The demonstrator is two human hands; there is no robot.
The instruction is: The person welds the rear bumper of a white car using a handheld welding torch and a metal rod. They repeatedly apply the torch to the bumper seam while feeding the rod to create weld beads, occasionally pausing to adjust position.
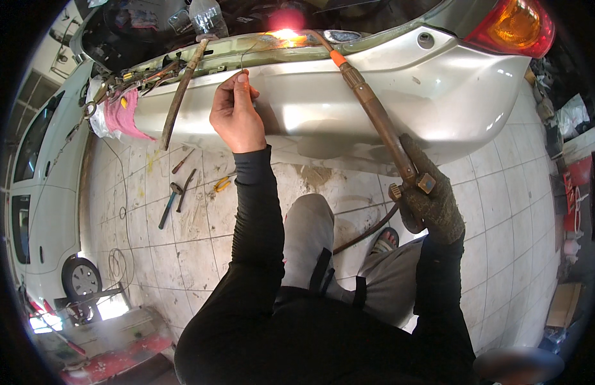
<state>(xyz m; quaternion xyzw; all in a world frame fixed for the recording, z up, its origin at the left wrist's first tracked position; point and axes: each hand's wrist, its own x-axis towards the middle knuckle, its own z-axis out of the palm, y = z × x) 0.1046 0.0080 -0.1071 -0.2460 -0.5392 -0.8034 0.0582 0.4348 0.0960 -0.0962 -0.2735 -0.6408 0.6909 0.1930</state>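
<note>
My right hand point(439, 199), in a dirty work glove, is closed around the handle of a gas welding torch point(372, 109). The torch's bent tip reaches to the rear sill point(236, 52) of a silver car, where a bright flame point(288, 37) glows orange-white on the metal. Bare and pinched, my left hand point(240, 115) holds a thin welding wire point(244, 56) that runs up toward the glow. Both hands are over the car's silver bumper point(349, 122). A hose point(368, 231) trails from the torch's lower end.
A wooden handle point(182, 96) leans across the bumper, near a pink cloth point(121, 115). A hammer point(170, 205), yellow-handled pliers point(222, 184) and other tools lie on the tiles. A plastic bottle point(207, 19) stands in the trunk. Another car point(50, 173) is at left.
</note>
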